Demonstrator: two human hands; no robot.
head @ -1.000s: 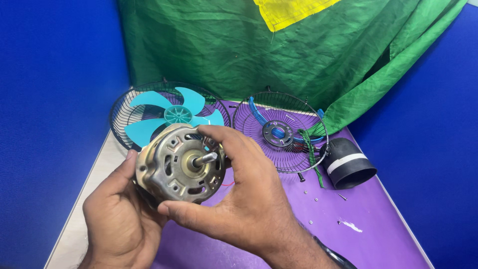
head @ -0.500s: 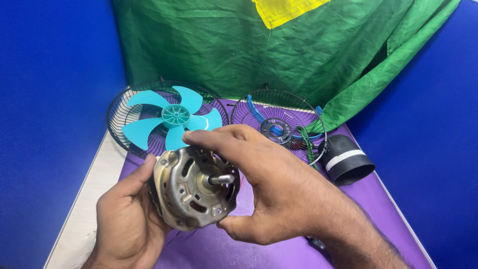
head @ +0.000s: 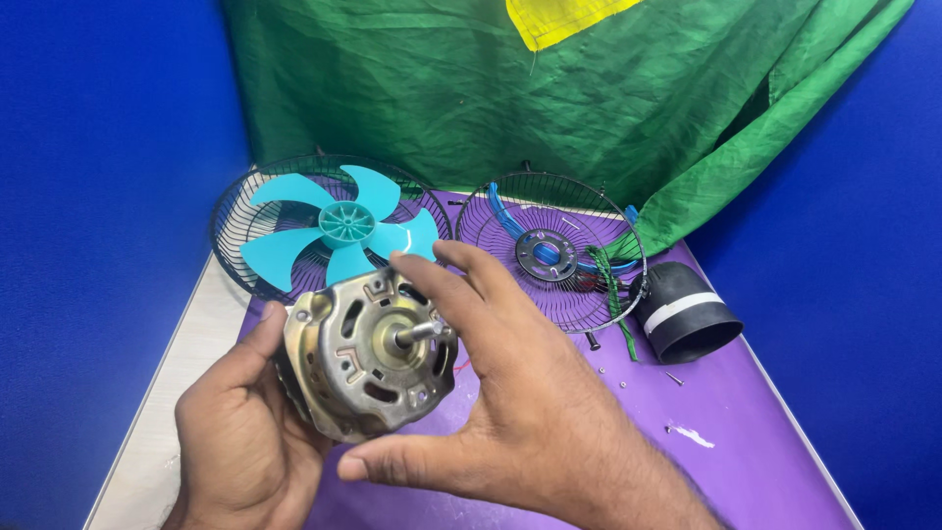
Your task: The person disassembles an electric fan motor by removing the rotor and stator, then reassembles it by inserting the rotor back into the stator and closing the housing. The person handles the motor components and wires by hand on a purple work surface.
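I hold the fan motor (head: 368, 358) above the purple tabletop (head: 726, 432), shaft end toward the camera. My left hand (head: 240, 432) is clamped around the rear of the housing. My right hand (head: 510, 393) is spread open across the front, fingertips resting on the housing rim beside the shaft. Disassembly appears well advanced: the teal fan blade (head: 334, 231) lies in one wire guard (head: 231, 211), the second wire guard (head: 549, 255) lies separately, and the black motor cover (head: 682, 314) stands apart at the right. Loose screws (head: 674, 378) are scattered nearby.
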